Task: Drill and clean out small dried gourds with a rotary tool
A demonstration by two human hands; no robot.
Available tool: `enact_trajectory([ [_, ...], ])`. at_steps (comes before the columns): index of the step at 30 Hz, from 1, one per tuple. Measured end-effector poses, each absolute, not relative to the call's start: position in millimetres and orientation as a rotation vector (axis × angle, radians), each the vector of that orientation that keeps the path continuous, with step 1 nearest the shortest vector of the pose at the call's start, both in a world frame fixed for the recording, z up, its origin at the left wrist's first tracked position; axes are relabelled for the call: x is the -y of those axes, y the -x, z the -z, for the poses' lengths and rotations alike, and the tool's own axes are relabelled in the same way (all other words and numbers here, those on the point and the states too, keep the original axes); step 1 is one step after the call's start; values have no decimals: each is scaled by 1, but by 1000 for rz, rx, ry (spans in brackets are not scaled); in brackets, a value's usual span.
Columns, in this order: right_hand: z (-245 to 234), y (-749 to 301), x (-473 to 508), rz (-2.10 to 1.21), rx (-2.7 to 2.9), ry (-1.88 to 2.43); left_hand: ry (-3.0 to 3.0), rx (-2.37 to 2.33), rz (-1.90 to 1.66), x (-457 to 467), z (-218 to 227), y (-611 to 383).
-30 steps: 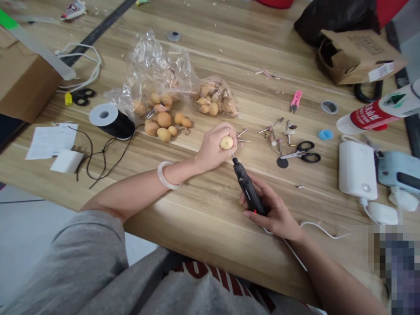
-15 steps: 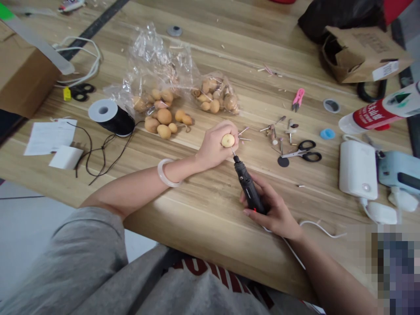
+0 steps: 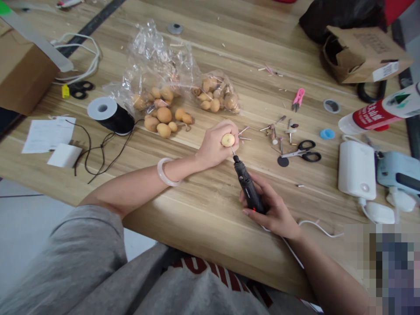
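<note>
Left hand [image 3: 214,145]: I clasp a pale-yellow rounded gourd [image 3: 228,140].
Right hand [image 3: 277,212]: I grip a black cylindrical rotary tool [image 3: 246,181], thin tip [image 3: 233,151] near the gourd.

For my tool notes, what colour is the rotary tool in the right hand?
The rotary tool is mostly black, best seen in the head view.

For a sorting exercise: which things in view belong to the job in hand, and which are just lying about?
Apparently belong:
pale gourd, in left hand
black rotary tool, in right hand
probably loose gourds and bits

Apparently lying about:
pink snips
bottle
black spool
blue cap
</note>
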State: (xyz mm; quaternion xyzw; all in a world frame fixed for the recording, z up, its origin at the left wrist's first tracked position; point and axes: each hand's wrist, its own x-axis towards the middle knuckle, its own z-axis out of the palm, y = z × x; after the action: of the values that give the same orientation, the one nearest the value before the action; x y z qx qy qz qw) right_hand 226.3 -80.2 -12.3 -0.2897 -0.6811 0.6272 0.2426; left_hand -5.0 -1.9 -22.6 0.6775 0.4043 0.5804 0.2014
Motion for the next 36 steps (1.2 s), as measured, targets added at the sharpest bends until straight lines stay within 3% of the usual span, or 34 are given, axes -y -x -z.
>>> enact_trajectory([
  [36,14,-227,80,-1716,1850,766,-1890,-1143,-1577,2,23,5],
])
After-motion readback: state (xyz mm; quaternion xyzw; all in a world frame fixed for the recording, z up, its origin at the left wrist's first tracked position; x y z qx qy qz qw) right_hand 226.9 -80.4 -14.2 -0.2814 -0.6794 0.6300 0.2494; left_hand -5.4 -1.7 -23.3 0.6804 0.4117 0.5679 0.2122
